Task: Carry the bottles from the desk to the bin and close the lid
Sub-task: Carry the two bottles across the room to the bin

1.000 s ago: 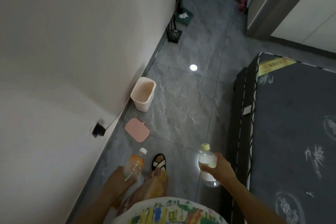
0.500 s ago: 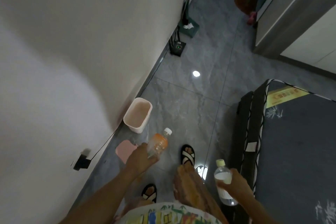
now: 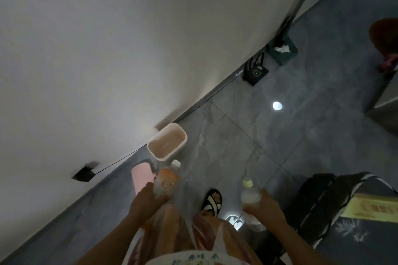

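Left hand extended forward, fingers closed around an orange-labelled bottle. Right hand likewise clasped on a clear bottle.

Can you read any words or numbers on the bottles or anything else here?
No words can be read anywhere in this picture.
Orange-labelled bottle in the left hand: label too blurred to read.
Clear bottle in the right hand: no print can be made out.
Yellow tag on the dark mattress: red print, too small and blurred to read.
Pink bin: no writing visible.
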Available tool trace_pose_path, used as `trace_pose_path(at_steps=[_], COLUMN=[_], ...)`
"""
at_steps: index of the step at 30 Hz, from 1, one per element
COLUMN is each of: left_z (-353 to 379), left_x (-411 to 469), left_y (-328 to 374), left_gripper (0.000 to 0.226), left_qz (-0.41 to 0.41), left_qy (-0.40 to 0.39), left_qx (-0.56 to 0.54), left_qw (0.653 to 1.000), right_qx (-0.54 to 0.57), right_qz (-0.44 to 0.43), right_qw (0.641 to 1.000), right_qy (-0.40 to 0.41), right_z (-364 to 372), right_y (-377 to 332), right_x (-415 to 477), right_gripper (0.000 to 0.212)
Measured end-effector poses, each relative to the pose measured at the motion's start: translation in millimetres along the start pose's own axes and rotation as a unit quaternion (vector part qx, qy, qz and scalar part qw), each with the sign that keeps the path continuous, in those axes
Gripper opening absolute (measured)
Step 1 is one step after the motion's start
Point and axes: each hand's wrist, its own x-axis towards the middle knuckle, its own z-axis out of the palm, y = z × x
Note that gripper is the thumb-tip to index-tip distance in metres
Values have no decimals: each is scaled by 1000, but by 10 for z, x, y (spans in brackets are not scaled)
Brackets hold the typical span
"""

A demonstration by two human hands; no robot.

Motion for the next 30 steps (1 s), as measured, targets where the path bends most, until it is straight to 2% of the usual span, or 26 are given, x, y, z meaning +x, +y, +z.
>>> trace_pose_path(at_steps=[5,9,15,25,27,30], left_z=[103,177,139,-73,-78,10], left_x=[-5,92,497,1323,1481,1685], left_y=[53,54,113,305,331,358], left_gripper=[45,52,40,50,49,55], left_qz=[-93,-140,-209,-239,-257,-284], left_qy=[20,33,71,231,264,301], left_qx=[-108,-157,-219,-358,-387,-474], left_qw=[990,977,950,873,845,777], right_qx=[-34,-72,-143,-233,-260,-291], right_qz=[-52,-89,-155,-215,-238,-271], right_qw=[997,992,974,940,925,900], right_qy=[-40,-56,-82,-123,-145,-180], right_z=[-216,-201,-144,54,161,353], right_y=[-577,-1083,-1645,-2477,-2614,-2805], right_x=[496,808,1125,1759,1930,2235], right_gripper=[57,66,70,67,65,66])
